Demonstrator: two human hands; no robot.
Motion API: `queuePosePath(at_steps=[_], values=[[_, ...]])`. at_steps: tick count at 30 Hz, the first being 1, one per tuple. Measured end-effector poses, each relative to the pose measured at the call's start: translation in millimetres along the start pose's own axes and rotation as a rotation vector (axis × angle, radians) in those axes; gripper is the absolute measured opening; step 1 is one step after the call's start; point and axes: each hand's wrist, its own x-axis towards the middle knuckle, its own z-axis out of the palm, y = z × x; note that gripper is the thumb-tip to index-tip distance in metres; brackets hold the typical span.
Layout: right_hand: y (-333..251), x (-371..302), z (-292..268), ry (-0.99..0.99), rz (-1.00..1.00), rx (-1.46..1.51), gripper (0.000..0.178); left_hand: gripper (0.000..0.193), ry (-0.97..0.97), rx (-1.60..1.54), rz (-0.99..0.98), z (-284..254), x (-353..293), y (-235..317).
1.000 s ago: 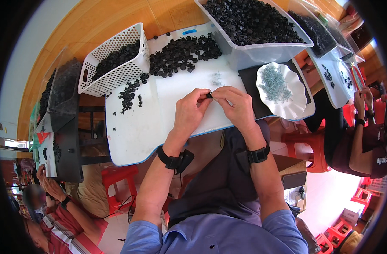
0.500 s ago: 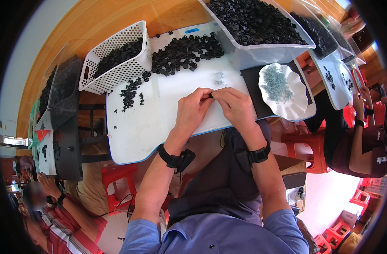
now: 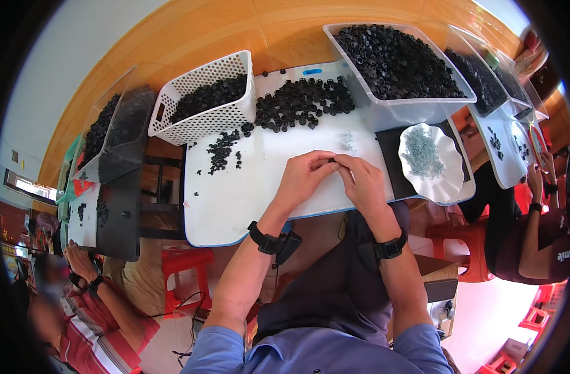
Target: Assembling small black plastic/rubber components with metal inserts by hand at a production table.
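Observation:
My left hand [image 3: 305, 181] and my right hand [image 3: 363, 181] meet above the white tabletop [image 3: 266, 187], close to its near edge. A small black plastic part [image 3: 333, 160] is pinched between the fingertips of both hands; most of it is covered. Just beyond the fingers lies a thin scatter of small metal springs [image 3: 347, 141]. A heap of round black caps [image 3: 303, 103] spreads across the far middle. Smaller black pieces [image 3: 222, 151] lie to the left. On the right, a wavy white dish [image 3: 453, 181] holds many more springs [image 3: 424, 153].
A perforated white basket [image 3: 204, 124] of black parts stands far left. A large translucent bin [image 3: 409, 111] full of black caps stands far right. Under the dish is a black mat [image 3: 392, 165]. Co-workers sit at tables on both sides, near red stools [image 3: 188, 268].
The whole view has shifted, so the table and bins appear lower and further right. Both hands still pinch the small black part, their fingers slightly re-angled.

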Motion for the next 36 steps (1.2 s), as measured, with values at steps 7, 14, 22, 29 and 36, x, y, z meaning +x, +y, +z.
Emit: queuePosePath(at_steps=[7, 14, 22, 29, 36], values=[[2, 2, -1, -0.021, 0.207, 0.237, 0.026, 0.027, 0.035, -0.020, -0.055, -1, 2, -1], [23, -1, -6, 0.328, 0.435, 0.221, 0.020, 0.024, 0.104, 0.045, 0.005, 4, 4, -5], [18, 7, -5, 0.191, 0.509, -0.027, 0.019, 0.025, 0.110, -0.001, 0.032, 3, 4, -11], [26, 3, 4, 0.114, 0.423, -0.207, 0.021, 0.026, 0.145, -0.080, 0.013, 3, 3, -4], [11, 5, -5, 0.169, 0.455, -0.061, 0.011, 0.025, 0.235, 0.015, 0.088, -18, -1, 3]])
